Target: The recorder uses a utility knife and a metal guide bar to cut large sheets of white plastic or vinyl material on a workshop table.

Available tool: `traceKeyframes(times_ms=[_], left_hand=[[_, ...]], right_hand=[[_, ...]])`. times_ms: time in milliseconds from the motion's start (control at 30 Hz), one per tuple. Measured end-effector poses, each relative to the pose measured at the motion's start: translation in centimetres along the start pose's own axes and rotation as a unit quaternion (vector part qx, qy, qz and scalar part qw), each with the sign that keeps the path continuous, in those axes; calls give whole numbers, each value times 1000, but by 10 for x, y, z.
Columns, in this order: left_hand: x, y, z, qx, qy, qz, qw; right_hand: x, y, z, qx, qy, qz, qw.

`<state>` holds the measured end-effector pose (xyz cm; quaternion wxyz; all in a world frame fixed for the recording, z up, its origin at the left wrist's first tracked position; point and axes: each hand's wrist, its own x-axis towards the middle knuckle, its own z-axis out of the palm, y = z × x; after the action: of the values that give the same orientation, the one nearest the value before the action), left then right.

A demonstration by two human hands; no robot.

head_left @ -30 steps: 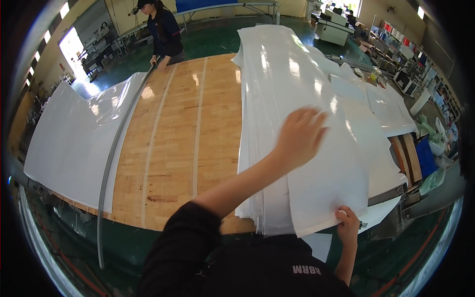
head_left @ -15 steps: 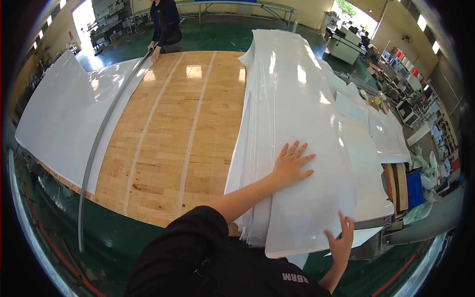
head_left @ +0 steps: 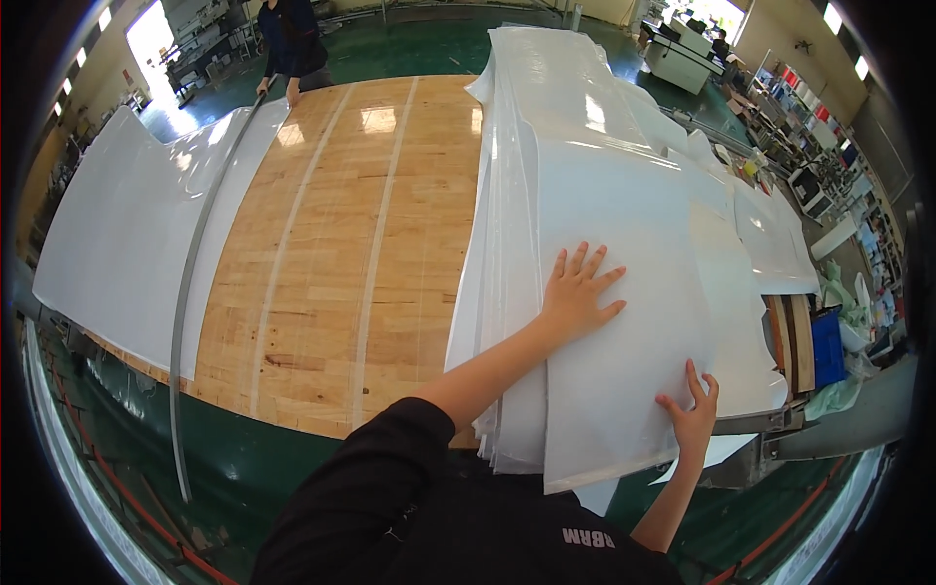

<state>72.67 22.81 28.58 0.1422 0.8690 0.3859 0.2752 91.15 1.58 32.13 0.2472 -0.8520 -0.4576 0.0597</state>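
Observation:
A white, glossy flexible sheet (head_left: pixel 624 214) lies on top of a thick stack of similar sheets (head_left: pixel 512 390). My left hand (head_left: pixel 577 297) presses flat on it with fingers spread. Lower right, my right hand (head_left: pixel 692 414) is at the sheet's near right part, thumb and fingers apart, fingertips touching or just over the surface. I see nothing gripped in either hand. A bend with a bright glare runs across the sheet farther off.
Left of the stack is a wooden table (head_left: pixel 322 244) with pale lengthwise strips. Another white sheet (head_left: pixel 127 244) lies at far left, a long grey bar (head_left: pixel 200 234) across it. A person (head_left: pixel 292 49) at the far end holds the bar. A blue bin (head_left: pixel 829 346) stands right.
My right hand has moved up from the sheet's near edge onto its right part. The top sheet's near edge lies slightly farther off, and a bend shows across it. My left hand stays flat.

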Motion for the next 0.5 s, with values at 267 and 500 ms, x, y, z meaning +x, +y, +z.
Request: traceKeyframes(times_ms=[267, 500], left_hand=[[28, -11, 3, 34, -37, -25, 998], [-6, -44, -50, -296, 123, -42, 946]], right_hand=[[37, -2, 5, 41, -21, 16, 999], [21, 36, 3, -24, 111, -49, 992]])
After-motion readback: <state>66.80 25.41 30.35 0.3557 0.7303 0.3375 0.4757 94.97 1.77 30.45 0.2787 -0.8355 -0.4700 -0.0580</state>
